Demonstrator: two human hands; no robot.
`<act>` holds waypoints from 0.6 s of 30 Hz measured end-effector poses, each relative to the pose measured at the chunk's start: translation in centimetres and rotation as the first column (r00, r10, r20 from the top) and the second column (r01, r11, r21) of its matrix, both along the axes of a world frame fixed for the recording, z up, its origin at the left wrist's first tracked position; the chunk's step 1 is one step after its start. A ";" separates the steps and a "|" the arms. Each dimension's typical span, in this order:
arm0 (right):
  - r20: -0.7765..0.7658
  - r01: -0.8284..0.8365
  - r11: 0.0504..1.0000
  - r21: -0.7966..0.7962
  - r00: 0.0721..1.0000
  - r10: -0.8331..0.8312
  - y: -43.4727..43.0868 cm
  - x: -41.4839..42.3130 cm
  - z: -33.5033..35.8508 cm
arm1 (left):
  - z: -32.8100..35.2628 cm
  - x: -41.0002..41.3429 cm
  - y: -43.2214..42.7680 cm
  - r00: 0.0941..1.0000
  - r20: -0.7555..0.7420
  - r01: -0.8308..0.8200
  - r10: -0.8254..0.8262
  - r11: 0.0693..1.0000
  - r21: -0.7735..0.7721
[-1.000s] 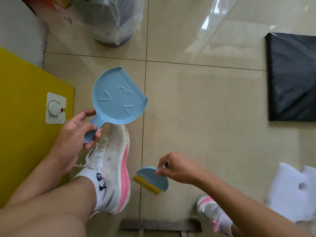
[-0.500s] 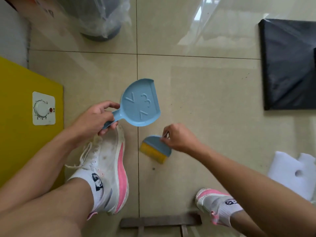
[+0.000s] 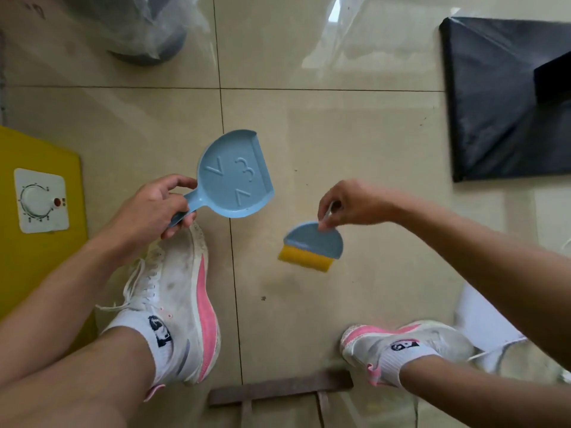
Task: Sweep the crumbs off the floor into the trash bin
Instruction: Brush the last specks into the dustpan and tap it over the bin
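Bright daylight, glossy floor (image 3: 340, 143) glare, wide-angle distortion

Brush (image 3: 312, 247) has swung right, away from dustpan (image 3: 234, 174).

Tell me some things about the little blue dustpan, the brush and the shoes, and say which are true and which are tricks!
1. The left hand holds the blue dustpan by its handle. True.
2. The brush has red bristles. False: they are yellow.
3. The right hand pinches the top of the brush. True.
4. The dustpan is full of crumbs. False: its inside looks bare, showing only raised marks.
5. The shoes are white with pink. True.
6. The trash bin stands between the two feet. False: it is at the top of the view, beyond the dustpan.
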State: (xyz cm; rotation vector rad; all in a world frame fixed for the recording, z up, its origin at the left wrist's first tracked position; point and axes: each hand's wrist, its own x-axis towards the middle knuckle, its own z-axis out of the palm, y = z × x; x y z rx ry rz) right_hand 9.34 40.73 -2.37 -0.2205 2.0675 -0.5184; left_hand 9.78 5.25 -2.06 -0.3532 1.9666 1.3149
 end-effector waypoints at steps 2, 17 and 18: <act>0.118 -0.273 0.962 0.014 0.956 0.269 -0.8 5.3 -0.7 | 0.1 -0.2 0.4 1.000 -0.014 0.015 -0.015 1.000 -0.011; -0.287 -0.268 0.899 0.348 0.882 0.374 3.5 -1.9 -3.8 | 0.0 -0.1 1.2 0.994 -0.011 0.106 -0.106 0.994 -0.029; -0.347 -0.245 0.909 0.339 0.865 0.362 3.2 -3.3 -3.7 | 0.0 -0.1 1.2 0.995 -0.013 0.095 -0.096 0.995 -0.030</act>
